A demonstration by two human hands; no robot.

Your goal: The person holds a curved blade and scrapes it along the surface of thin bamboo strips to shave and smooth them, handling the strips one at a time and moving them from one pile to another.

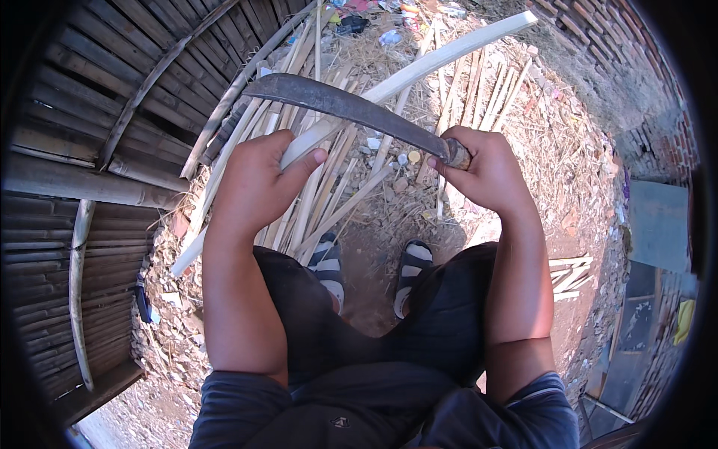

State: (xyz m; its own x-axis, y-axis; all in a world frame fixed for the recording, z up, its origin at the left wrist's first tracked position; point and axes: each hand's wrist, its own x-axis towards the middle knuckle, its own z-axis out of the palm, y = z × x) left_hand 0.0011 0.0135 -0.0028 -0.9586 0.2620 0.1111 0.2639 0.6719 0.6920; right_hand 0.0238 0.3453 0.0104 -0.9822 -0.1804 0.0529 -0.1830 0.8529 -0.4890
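My left hand [262, 179] is closed around a long pale bamboo strip [449, 54], which slants from the lower left to the far right. My right hand [482, 170] grips the handle of a machete [340, 103] with a dark, curved blade. The blade points left and crosses the strip just beyond my left hand, its tip reaching past the strip. From this angle I cannot tell whether blade and strip touch. Below my hands, many split bamboo strips [321, 191] lie loose on the ground between my left hand and my sandalled feet [327, 262].
A slatted bamboo wall [97, 135] stands close on the left. More cut strips [479, 90] lie ahead, and a small stack [570, 277] sits at the right. Shavings and rubble cover the ground. A brick wall [636, 45] and a grey panel [658, 224] are at the right.
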